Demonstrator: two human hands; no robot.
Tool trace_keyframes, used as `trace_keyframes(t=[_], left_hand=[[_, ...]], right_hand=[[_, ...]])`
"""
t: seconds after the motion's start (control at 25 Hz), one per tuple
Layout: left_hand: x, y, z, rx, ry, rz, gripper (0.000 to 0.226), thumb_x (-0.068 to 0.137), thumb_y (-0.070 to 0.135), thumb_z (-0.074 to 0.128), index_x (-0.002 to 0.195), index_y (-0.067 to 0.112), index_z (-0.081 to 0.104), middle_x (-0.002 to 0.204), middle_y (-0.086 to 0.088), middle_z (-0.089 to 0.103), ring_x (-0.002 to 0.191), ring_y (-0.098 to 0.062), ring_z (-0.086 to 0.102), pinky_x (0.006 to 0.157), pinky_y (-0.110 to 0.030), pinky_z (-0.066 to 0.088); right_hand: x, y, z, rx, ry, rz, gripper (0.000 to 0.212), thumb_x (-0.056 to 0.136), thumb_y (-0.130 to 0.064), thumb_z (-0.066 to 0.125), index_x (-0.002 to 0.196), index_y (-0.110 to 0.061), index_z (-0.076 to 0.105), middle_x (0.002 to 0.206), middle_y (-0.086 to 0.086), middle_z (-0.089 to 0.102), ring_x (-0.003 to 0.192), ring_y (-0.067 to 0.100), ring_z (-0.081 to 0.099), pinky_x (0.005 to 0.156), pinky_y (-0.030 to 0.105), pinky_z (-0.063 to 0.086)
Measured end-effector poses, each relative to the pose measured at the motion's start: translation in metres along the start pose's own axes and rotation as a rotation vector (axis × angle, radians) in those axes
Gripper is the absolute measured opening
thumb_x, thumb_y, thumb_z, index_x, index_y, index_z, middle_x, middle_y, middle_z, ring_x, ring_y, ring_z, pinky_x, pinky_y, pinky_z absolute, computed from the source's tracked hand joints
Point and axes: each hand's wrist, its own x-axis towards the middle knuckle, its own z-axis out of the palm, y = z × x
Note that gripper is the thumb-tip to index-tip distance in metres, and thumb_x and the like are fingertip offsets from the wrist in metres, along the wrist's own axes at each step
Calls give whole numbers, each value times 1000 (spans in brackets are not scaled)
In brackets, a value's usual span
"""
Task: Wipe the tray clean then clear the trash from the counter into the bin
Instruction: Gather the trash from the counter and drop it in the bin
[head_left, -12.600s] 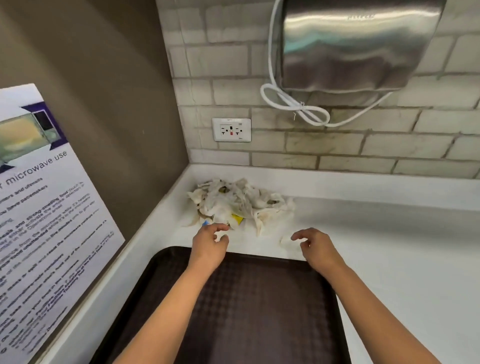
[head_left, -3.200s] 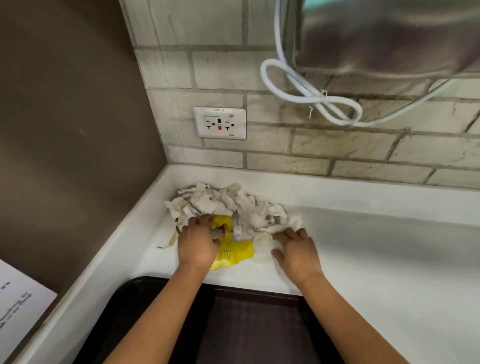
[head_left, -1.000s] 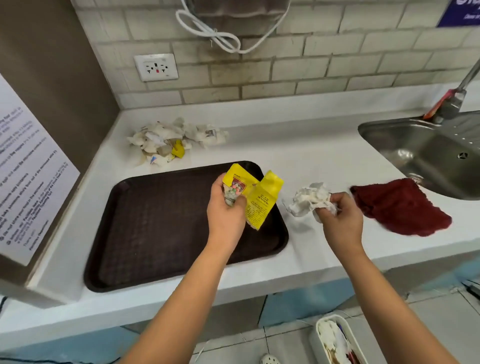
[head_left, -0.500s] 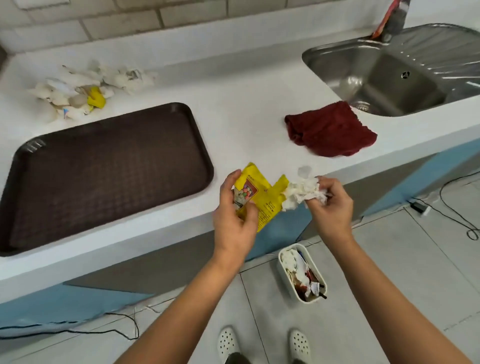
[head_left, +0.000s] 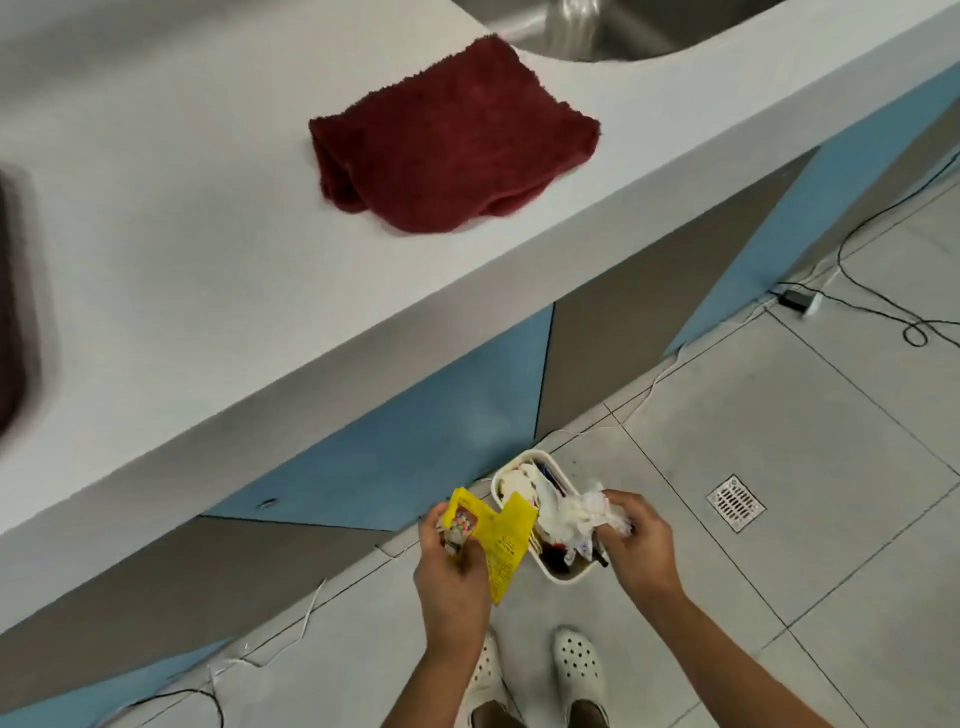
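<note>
tray (head_left: 13, 312) blurred and cut off at left edge, sink (head_left: 597, 26) cropped above.

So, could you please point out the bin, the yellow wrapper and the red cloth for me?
Bin (head_left: 563, 576): head view, on its near rim.
Yellow wrapper (head_left: 506, 545): head view, on its flat printed panel.
Red cloth (head_left: 447, 140): head view, on the middle of its top fold.

head view | steep downward look | counter (head_left: 218, 270) edge above, floor (head_left: 779, 467) below

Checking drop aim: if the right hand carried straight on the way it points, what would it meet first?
Probably the bin: the right hand, gripping crumpled tissue, points over its open top, which is already full of trash. Depth is unclear from above.
</note>
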Motion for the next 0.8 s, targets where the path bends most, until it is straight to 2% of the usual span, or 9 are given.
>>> trace_keyframes(t=[0.12,0.2,0.32,0.4,0.48,0.56,0.64,0.72,0.8], left_hand=[[43,-44,47,106,-24,-49,40,89,1,51,127,14,49,104,-13,66,95,-32,61,83,-33,47],[74,-75,79,157,-63,-63,39,90,-1,47,127,13,49,106,-17,66,97,-32,60,79,-27,42],[112,-111,121,257,-152,-92,44,89,-4,41,130,12,47,113,-15,62,94,-23,54,81,-22,37],[135,-135,148,298,-190,-64,48,89,-3,41,134,15,44,115,-13,62,94,-24,55,82,-25,41],[160,-160,173,346,-198,-37,49,90,-2,41,135,16,42,115,-15,63,102,-30,58,86,-31,45],[178,-185,196,429,-194,-9,44,91,1,41,133,14,45,115,-15,63,107,-33,58,88,-31,44],[192,-207,215,480,-240,-30,39,92,3,44,129,13,49,118,-14,62,108,-32,57,92,-31,44],[206,-231,232,524,-393,-83,37,92,7,48,127,17,50,122,-10,60,109,-28,57,94,-30,44],[222,-249,245,664,-556,-16,37,94,10,48,129,22,48,126,-6,59,113,-25,55,96,-31,45]], right_hand=[[31,62,29,-36,-4,112,33,71,13,61,99,-5,67,97,11,64,86,24,60,78,28,48],[49,100,50,-67,-27,169,32,73,10,62,102,-3,66,102,12,63,91,27,61,80,25,44],[70,142,75,-165,-88,269,32,80,3,58,112,-2,63,112,15,62,91,25,58,78,19,40],[85,169,90,-194,-124,294,34,83,4,54,116,-2,61,115,16,60,91,25,57,78,18,40],[109,194,107,-260,-114,260,39,82,3,54,120,-1,58,124,16,55,105,31,56,90,24,41],[128,219,124,-362,-160,222,45,82,-4,54,127,-4,53,135,13,47,118,31,49,101,29,37],[139,237,139,-497,-276,221,48,87,-13,49,135,-11,43,145,7,36,130,26,39,106,30,31],[146,260,154,-654,-444,242,54,93,-24,43,143,-12,26,154,3,17,140,24,22,111,35,23],[152,282,163,-810,-608,273,63,96,-38,37,148,-16,8,158,0,-9,145,26,0,115,47,13]])
